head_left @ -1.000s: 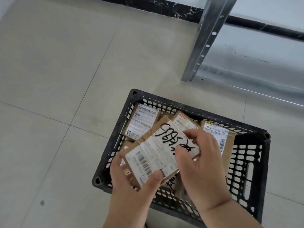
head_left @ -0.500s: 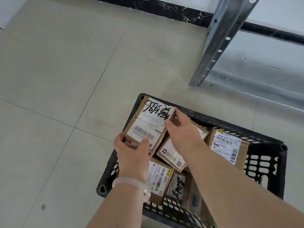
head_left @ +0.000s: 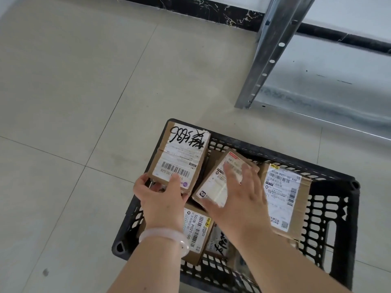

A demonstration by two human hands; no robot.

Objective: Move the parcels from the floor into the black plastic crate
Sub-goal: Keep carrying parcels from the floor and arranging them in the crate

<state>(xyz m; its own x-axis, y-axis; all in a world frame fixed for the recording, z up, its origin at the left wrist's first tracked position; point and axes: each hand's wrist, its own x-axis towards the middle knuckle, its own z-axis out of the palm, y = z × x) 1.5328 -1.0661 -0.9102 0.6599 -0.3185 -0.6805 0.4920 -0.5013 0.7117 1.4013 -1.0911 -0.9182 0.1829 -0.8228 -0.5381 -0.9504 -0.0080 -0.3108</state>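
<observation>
Figure: head view, crate loading. Your left hand [head_left: 160, 199] grips the near end of the scrawled parcel [head_left: 179, 157], thumb on its top face and fingers curled beneath. Your right hand [head_left: 239, 204] lies spread, fingers straight, over the tilted parcel [head_left: 220, 178]; motion blur hides whether it presses.

Hazards. The scrawled parcel sits high at the 10 o'clock corner of the black crate [head_left: 330, 218], its far end level with or over the rim. If you let go here, it may tip outward onto the floor [head_left: 74, 102] toward 10 o'clock. The tilted parcel leans on its neighbours, so a push from your right hand could slide it toward 7 o'clock and jam the slot you need. The load looks uneven, so stacking further may leave parcels proud of the rim.

Appearance. The scrawled parcel is a small brown carton, corners slightly crushed, with a white label carrying a barcode and heavy black marker writing at its far end. Its flat, taped faces should grip well. Other cartons lie at 3 o'clock [head_left: 283, 197] and 6 o'clock [head_left: 196, 231] in the crate, labels up.
</observation>
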